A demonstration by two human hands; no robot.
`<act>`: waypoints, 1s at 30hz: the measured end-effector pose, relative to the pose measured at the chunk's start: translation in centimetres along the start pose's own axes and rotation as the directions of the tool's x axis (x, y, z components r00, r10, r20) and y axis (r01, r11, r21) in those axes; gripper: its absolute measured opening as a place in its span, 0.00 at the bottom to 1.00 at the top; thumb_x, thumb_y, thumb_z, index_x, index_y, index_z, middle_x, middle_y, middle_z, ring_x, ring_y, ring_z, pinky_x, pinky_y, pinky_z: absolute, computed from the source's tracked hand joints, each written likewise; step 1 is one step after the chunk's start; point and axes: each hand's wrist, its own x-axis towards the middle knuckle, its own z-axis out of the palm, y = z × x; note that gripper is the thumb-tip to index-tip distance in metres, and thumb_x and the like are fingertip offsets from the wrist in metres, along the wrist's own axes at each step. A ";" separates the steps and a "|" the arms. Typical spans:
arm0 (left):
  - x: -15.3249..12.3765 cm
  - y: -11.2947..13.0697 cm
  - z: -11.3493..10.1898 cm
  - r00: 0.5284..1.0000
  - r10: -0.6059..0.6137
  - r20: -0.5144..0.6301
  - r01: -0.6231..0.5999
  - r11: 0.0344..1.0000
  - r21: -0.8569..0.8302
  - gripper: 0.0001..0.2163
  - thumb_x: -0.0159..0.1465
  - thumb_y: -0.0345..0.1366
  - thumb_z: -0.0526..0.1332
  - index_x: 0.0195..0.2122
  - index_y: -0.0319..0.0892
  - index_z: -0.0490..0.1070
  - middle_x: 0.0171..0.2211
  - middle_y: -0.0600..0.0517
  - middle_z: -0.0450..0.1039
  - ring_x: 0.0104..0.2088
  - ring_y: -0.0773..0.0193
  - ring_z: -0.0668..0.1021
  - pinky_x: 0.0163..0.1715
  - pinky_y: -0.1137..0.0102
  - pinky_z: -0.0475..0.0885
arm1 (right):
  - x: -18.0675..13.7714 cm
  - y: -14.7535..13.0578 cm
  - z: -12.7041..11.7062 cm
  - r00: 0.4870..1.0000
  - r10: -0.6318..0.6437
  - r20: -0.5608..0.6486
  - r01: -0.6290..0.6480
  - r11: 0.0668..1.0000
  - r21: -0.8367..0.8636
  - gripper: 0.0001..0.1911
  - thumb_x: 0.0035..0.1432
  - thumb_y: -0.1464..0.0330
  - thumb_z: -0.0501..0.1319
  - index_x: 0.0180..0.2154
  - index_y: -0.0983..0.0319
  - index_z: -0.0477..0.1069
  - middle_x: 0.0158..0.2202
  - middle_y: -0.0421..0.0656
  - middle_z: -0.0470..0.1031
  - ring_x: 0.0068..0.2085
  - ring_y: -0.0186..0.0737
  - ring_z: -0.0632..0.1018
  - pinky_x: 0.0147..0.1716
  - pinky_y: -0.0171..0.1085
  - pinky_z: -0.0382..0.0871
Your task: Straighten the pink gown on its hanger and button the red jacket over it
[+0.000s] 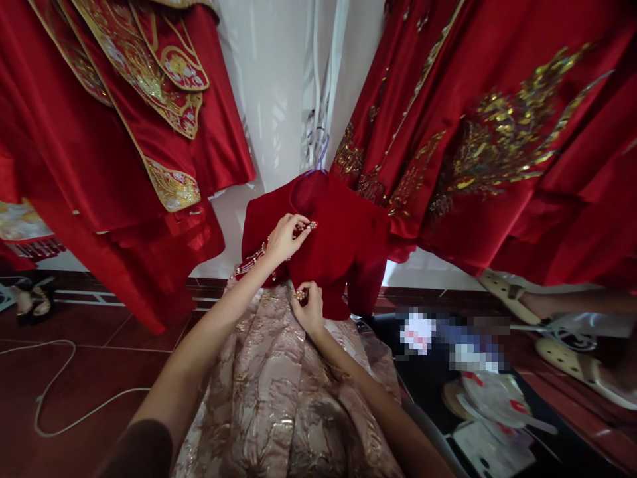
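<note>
A red jacket [338,232] hangs in front of me on a thin purple hanger [322,158]. My left hand [286,238] is closed in a pinch at its upper front, on a small beaded ornament [312,226]. Strands of beads [253,261] hang by the jacket's left-side sleeve, partly behind my left wrist. Lower down, near the hem, my right hand [310,308] pinches another small beaded ornament [300,295]. A pinkish gold brocade skirt [269,372] spreads below the jacket, under both forearms.
Red embroidered garments [174,133] hang at left, and red ones with gold sequins [502,126] at right. A dark surface [413,378] at lower right bears papers and a plastic container. Another person's foot in a cream clog [502,295] is beyond. A white cable [54,372] lies on the floor.
</note>
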 end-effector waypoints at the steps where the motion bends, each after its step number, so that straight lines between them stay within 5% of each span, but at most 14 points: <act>1: 0.5 0.2 0.0 0.998 0.052 0.037 -0.055 0.995 0.080 0.10 0.59 0.42 0.62 0.40 0.44 0.72 0.37 0.48 0.69 0.38 0.60 0.72 0.33 0.70 0.68 | 0.0 0.1 0.0 1.000 0.004 -0.001 -0.004 1.000 0.001 0.05 0.52 0.71 0.56 0.33 0.59 0.61 0.30 0.40 0.66 0.33 0.40 0.66 0.36 0.39 0.61; 5: 2.1 0.4 0.2 0.983 0.136 0.125 -0.166 0.947 0.275 0.09 0.59 0.40 0.62 0.36 0.40 0.72 0.36 0.46 0.65 0.41 0.56 0.69 0.37 0.66 0.67 | -0.1 0.2 -0.1 1.000 0.013 -0.002 -0.013 1.000 0.014 0.05 0.51 0.71 0.55 0.33 0.59 0.61 0.31 0.41 0.67 0.35 0.40 0.67 0.36 0.39 0.62; 14: 4.5 -0.5 -1.4 0.887 0.281 0.368 -0.401 0.863 0.308 0.06 0.57 0.38 0.64 0.30 0.41 0.72 0.36 0.48 0.67 0.39 0.57 0.67 0.42 0.63 0.64 | 0.0 -0.4 -0.2 1.000 -0.003 -0.005 0.003 0.999 0.038 0.08 0.49 0.70 0.57 0.35 0.59 0.62 0.31 0.41 0.68 0.34 0.40 0.68 0.37 0.40 0.63; 22: 5.6 0.3 -2.3 0.824 0.287 0.488 -0.425 0.884 0.196 0.06 0.55 0.35 0.66 0.30 0.43 0.70 0.28 0.52 0.70 0.37 0.60 0.72 0.56 0.57 0.55 | 0.0 -0.6 -0.3 1.000 -0.006 0.013 0.006 0.998 0.058 0.10 0.49 0.70 0.57 0.37 0.60 0.63 0.31 0.41 0.68 0.34 0.41 0.68 0.37 0.40 0.64; 30: 6.6 0.0 -1.9 0.833 0.271 0.483 -0.393 0.904 0.171 0.06 0.59 0.33 0.61 0.26 0.43 0.65 0.22 0.57 0.68 0.27 0.67 0.74 0.62 0.53 0.46 | 0.1 -0.5 -0.3 1.000 0.013 0.006 -0.014 0.997 0.076 0.10 0.50 0.70 0.57 0.38 0.60 0.64 0.31 0.41 0.68 0.34 0.40 0.67 0.36 0.38 0.62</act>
